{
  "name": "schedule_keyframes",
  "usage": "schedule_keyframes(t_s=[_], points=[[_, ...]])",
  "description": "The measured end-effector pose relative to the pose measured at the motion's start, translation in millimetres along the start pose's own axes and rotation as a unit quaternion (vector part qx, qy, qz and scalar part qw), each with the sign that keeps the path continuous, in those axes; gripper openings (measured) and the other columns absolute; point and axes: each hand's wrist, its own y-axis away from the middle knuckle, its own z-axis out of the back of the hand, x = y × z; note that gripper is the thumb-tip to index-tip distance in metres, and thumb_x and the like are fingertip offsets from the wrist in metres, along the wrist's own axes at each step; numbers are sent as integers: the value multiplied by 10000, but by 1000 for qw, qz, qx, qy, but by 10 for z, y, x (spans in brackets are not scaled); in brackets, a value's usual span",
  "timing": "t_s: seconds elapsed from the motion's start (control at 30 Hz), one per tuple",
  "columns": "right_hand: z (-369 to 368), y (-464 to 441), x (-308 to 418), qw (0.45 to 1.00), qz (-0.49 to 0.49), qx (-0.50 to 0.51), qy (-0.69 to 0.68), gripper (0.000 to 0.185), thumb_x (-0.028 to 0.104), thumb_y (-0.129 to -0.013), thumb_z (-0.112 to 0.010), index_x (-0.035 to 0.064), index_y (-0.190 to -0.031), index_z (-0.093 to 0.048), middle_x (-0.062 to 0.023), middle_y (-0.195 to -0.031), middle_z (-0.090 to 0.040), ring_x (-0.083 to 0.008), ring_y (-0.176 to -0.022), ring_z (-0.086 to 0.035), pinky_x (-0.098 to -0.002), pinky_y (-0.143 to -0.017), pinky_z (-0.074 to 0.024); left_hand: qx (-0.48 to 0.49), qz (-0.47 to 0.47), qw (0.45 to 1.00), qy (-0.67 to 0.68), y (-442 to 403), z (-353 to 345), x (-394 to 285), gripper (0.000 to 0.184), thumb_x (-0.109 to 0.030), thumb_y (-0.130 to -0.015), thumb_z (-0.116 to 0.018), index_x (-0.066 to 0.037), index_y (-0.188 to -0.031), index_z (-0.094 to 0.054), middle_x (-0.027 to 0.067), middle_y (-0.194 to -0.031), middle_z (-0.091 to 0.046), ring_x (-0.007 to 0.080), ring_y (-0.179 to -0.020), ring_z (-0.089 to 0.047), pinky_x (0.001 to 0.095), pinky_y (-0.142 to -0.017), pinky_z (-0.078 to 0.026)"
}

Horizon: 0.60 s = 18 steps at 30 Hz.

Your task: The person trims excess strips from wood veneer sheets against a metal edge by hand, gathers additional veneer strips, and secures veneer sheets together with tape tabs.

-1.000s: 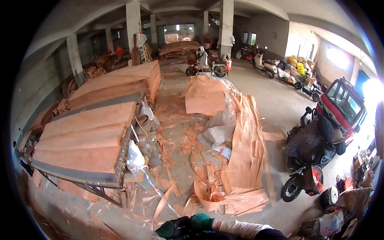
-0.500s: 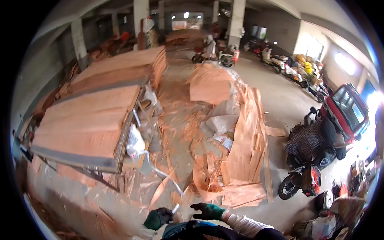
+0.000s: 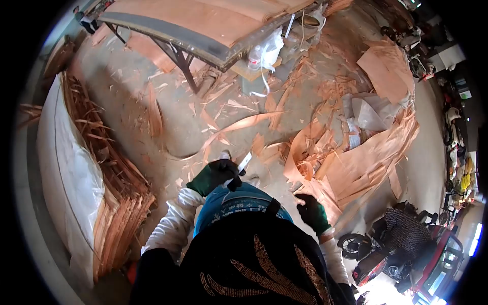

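My left hand (image 3: 212, 176), in a black and green glove, is closed around a short, flat white tool (image 3: 245, 161) that sticks out to the right; its exact kind is unclear. It is held just above the blue apron (image 3: 231, 201) at my front. My right hand (image 3: 313, 212), gloved alike, hangs at my right side with fingers loosely bent and apart, holding nothing visible. Nearest to it lies a heap of thin wood veneer sheets (image 3: 351, 170) on the floor; whether the hand touches them I cannot tell.
A table (image 3: 175, 35) bearing veneer stands ahead, a white plastic bag (image 3: 267, 51) at its corner. Veneer scraps (image 3: 244, 122) litter the floor. At left is a covered veneer stack (image 3: 76, 178); at right, a motorbike (image 3: 376, 249). A person (image 3: 85, 20) is far left.
My view has tilted down and turned left, bringing the covered stack and my apron into sight. My right hand has moved away from the left, out to my side. The left keeps the white tool.
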Motion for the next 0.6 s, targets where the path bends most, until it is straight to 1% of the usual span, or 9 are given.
schedule_keyframes(t_s=[0.03, 0.07, 0.13, 0.2, 0.23, 0.27, 0.43, 0.53, 0.6], points=[[63, -136, 77, 999, 33, -31, -22, 293, 60, -830, -611, 93, -1117, -661, -130, -1074, -663, -297, -991, -643, -375, -837, -522, -90, 3, 992, -83, 4, -194, -99, 161, -49, -910, -532, 26, -1030, -607, 172, -940, -669, 217, -748, -665, 317, -685, -549], [118, -298, 163, 995, 68, -64, -45, 292, 54, -827, -612, 88, -1113, -660, -128, -1087, -663, -301, -994, -640, -377, -844, -519, -91, 31, 985, -140, -35, -227, -204, 213, -63, -901, -527, 46, -1066, -606, 171, -893, -674, 211, -702, -659, 303, -649, -545], [285, -595, 463, 982, 140, -113, -52, 297, 31, -810, -623, 72, -1102, -660, -128, -1093, -666, -313, -998, -637, -383, -856, -516, -75, 23, 988, -132, -118, -168, -234, 244, -61, -901, -567, 41, -1118, -614, 161, -929, -691, 201, -726, -679, 299, -613, -556], [461, -838, 832, 976, 162, -120, -77, 313, 12, -791, -637, 68, -1098, -664, -132, -1091, -667, -326, -1000, -631, -393, -868, -512, -60, 40, 986, -149, -142, -269, -399, 251, -63, -904, -569, 45, -1127, -612, 157, -912, -694, 192, -709, -679, 288, -589, -545], [503, -958, 946, 963, 216, -138, -80, 314, -2, -789, -640, 71, -1093, -669, -136, -1098, -664, -332, -1003, -630, -394, -870, -512, -54, 49, 985, -157, -143, -328, -483, 255, -64, -905, -569, 46, -1131, -611, 155, -904, -695, 188, -701, -678, 283, -578, -540], [543, -1073, 1043, 960, 232, -138, -81, 310, -4, -793, -652, 72, -1094, -670, -130, -1087, -667, -309, -1010, -634, -374, -823, -531, -48, 52, 984, -161, -157, -368, -551, 254, -63, -908, -570, 49, -1133, -608, 155, -892, -696, 190, -697, -679, 284, -574, -537], [633, -1516, 1308, 959, 133, -61, -243, 282, 68, -812, -720, 33, -1085, -657, -133, -1031, -678, -206, -919, -669, -313, -771, -548, -71, 22, 978, -194, -331, -412, -682, 264, -58, -913, -579, 60, -1150, -584, 155, -838, -692, 213, -677, -683, 299, -575, -533], [766, -1842, 1306, 944, 130, -4, -302, 324, 113, -805, -759, -5, -1082, -640, -135, -1019, -679, -181, -877, -671, -296, -785, -542, -34, 21, 985, -166, -524, -426, -841, 274, -51, -912, -583, 64, -1161, -568, 155, -847, -686, 228, -705, -686, 310, -603, -547], [889, -2056, 1408, 947, 24, 60, -315, 359, 147, -766, -804, -3, -1054, -652, -128, -991, -690, -168, -850, -662, -293, -770, -540, -6, 12, 982, -187, -728, -307, -839, 283, -44, -913, -585, 61, -1175, -560, 157, -867, -683, 235, -738, -689, 314, -612, -552]])
